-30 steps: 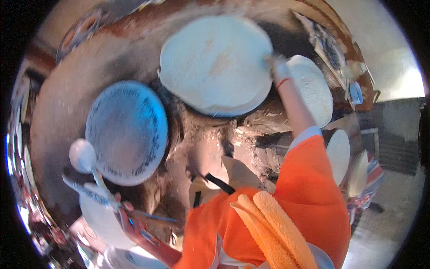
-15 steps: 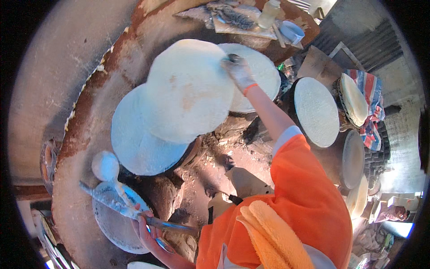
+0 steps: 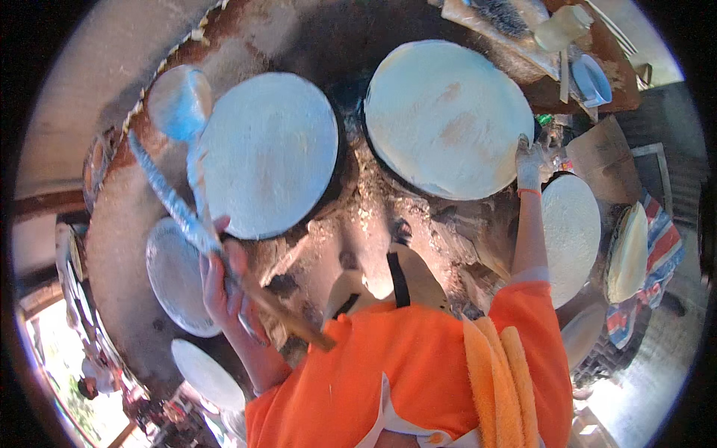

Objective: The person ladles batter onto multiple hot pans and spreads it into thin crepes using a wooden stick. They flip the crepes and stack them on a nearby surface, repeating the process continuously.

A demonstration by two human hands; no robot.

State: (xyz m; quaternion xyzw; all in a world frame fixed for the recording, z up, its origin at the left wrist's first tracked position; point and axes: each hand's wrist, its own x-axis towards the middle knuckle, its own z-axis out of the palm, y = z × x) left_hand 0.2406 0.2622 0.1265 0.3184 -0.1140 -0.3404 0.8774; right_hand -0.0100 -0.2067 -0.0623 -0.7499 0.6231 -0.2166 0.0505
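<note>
My left hand [image 3: 226, 287] is closed around a batter-smeared ladle [image 3: 178, 104] and a long flat spatula [image 3: 163, 187] with a wooden handle. The ladle's bowl hangs beside a round pale sheet of flatbread [image 3: 272, 153] on the left griddle. My right hand [image 3: 529, 166], in a whitish glove, grips the right edge of a large, brown-patched flatbread [image 3: 448, 119] over the right griddle. Something dark shows at its fingertips, too small to name.
More round griddles stand around me, one with pale batter [image 3: 571, 239] at right and a greyish one [image 3: 179, 276] at left. A stack of flatbreads [image 3: 627, 254] sits far right on striped cloth. A blue cup [image 3: 591, 81] and a jug [image 3: 564, 28] stand at the back right.
The brown-patched flatbread has moved right, off the left sheet and over the right griddle, with my right hand. My left hand has risen with the ladle and spatula.
</note>
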